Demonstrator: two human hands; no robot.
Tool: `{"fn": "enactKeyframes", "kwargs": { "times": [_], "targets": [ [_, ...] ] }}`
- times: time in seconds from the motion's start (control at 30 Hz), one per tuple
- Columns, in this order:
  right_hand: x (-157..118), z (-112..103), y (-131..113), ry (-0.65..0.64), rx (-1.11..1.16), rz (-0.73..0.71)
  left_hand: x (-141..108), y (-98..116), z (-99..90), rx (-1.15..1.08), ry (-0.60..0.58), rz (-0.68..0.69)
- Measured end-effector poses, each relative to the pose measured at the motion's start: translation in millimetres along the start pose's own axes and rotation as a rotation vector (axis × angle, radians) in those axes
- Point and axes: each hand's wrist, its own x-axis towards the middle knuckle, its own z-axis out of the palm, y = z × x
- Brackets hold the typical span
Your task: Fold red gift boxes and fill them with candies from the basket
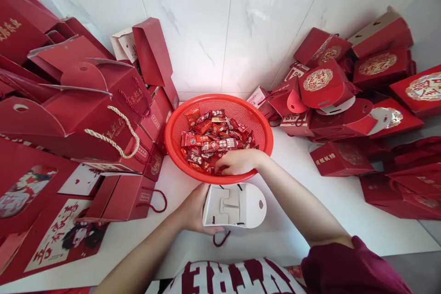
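Note:
My left hand (197, 211) grips a small box (232, 206) by its left end, with the fingers behind and the thumb along the near edge. The box is open at the top, white inside, and has a rounded flap with a hole on its right side. A dark red cord loop hangs from its near side. Just beyond it stands a red plastic basket (174, 156) holding many red-wrapped candies (215, 131). My right hand (237, 161) reaches over the rim among the candies, fingers curled down; what they hold, if anything, is hidden.
Red gift boxes (103, 89) with cord handles are piled along the left. More red boxes with gold emblems (317, 80) are stacked on the right. The white table (289, 234) runs under everything, against a marbled tile wall (193, 23).

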Motion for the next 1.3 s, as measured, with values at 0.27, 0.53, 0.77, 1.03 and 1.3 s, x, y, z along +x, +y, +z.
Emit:
{"fn": "enactKeyframes", "kwargs": {
  "times": [0.27,0.53,0.77,1.03,1.3],
  "targets": [
    [-5.3,-0.6,4.5,0.095,0.168,-0.099,3.7,8.2,2.0,-0.076,0.007,-0.015],
    [-6.8,1.6,3.3,0.183,0.341,-0.104,2.6,5.0,3.8,-0.136,0.007,0.018],
    [-4.1,5.9,2.6,0.258,0.339,-0.122,3.4,3.6,2.1,-0.161,0.023,0.023],
    [-3.9,-0.8,-6.2,0.544,0.354,-0.105,5.5,7.6,-0.1,-0.129,0.03,0.003],
    [-55.4,20.8,-42.9,0.901,0.4,-0.174,4.5,13.8,-2.1,-0.015,0.082,0.01]
  ]
}}
